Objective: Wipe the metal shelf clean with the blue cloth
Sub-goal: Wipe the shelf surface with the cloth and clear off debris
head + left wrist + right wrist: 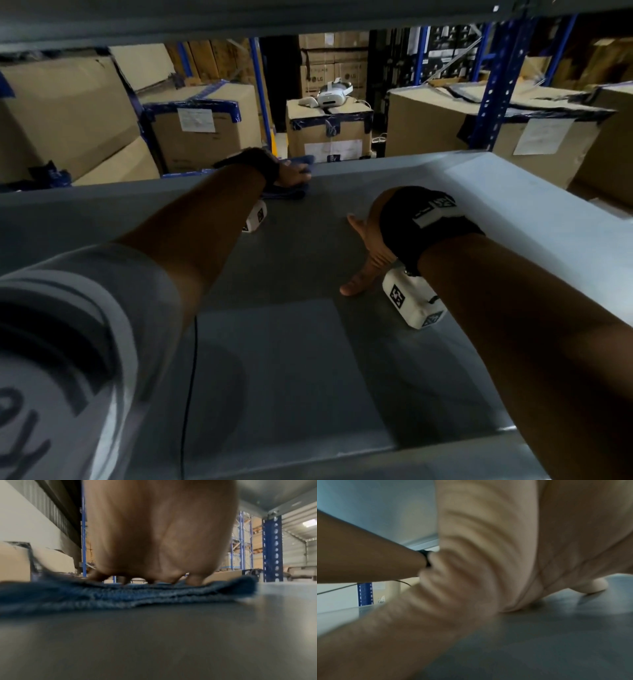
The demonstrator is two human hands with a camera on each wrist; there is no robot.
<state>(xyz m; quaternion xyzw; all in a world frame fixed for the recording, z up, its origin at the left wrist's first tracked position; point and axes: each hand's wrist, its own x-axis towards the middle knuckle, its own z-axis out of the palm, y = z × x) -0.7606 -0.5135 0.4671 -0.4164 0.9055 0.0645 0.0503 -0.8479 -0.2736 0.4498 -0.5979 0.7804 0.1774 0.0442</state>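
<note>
The grey metal shelf (308, 342) fills the lower half of the head view. At its far edge lies the folded blue cloth (287, 193), with my left hand (294, 173) flat on top of it. From the left wrist view the fingertips (193, 581) press down into the cloth (120, 595). My right hand (363, 253) lies flat on the bare shelf at mid right, fingers spread, thumb towards me; it holds nothing. In the right wrist view the palm (488, 561) rests on the shelf (539, 642).
An upper shelf (239, 20) hangs low overhead. Beyond the far edge stand taped cardboard boxes (205, 130), one with a white headset (332, 94) on top, and blue rack uprights (493, 92). A thin black cable (191, 377) hangs by my left arm.
</note>
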